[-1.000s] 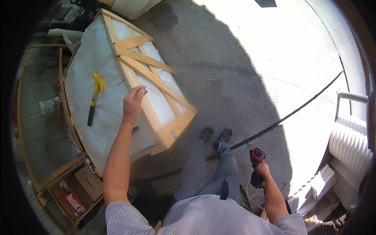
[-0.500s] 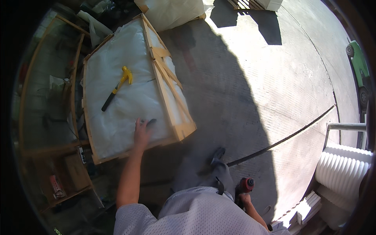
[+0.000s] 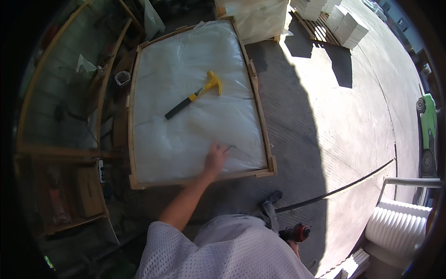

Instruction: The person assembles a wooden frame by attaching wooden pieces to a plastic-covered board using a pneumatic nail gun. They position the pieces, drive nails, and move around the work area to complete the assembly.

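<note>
A wooden-framed crate (image 3: 133, 160) stands in front of me, its top covered with cloudy plastic film (image 3: 167, 144). On the film lies a claw hammer (image 3: 197, 94) with a yellow head and black grip. My left hand (image 3: 216, 160) is over the near part of the film, blurred by motion. A small, thin dark object (image 3: 229, 148) shows at its fingertips; its kind is too smeared to make out. Low at my right side, my right hand (image 3: 292, 245) is closed round a red and black cordless power tool (image 3: 296, 232), mostly hidden by the tool and my shirt.
Left of the crate are a large wooden frame (image 3: 58, 150) and a shelf with a cardboard box (image 3: 89, 191). Another wrapped crate (image 3: 260, 21) and a pallet (image 3: 320, 31) with white blocks are beyond. White corrugated rolls (image 3: 398, 225) and a metal rail (image 3: 413, 182) stand at right.
The view has swung, so the crate and hammer appear farther right and squarer to me. My left hand is still over the film with the dark object; the right still holds the power tool.
</note>
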The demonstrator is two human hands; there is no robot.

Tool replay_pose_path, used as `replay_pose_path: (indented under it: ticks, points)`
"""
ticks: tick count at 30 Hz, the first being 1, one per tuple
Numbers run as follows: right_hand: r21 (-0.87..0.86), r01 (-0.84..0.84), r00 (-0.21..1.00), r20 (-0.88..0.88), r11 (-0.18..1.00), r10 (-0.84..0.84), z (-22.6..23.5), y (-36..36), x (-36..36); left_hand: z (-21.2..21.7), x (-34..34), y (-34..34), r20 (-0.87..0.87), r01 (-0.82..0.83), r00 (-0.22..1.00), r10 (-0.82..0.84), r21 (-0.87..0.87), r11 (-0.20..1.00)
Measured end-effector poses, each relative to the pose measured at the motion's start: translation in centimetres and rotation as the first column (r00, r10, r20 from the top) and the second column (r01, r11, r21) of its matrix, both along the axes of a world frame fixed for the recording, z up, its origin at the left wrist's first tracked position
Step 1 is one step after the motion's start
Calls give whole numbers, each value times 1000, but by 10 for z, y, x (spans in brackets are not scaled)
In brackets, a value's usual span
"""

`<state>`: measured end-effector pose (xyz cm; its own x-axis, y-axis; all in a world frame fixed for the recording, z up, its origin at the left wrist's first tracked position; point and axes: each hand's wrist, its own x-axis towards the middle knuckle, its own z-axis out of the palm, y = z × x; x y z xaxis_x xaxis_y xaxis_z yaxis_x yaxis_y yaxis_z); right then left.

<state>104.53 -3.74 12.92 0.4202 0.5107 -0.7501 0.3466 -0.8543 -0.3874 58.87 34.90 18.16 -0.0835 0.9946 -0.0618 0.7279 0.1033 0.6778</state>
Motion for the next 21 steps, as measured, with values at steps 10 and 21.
replay_pose_path:
  ticks: [10, 21]
  points:
    - [-168, -58, 998, -17, 984, 56, -30, -56, -102, 10, -213, -65, -303, -139, 937, 174, 134, 981]
    - [-92, 226, 972, -44, 970, -231, -90, -158, -216, -36, -319, -95, -402, -21, 914, 65, 112, 994]
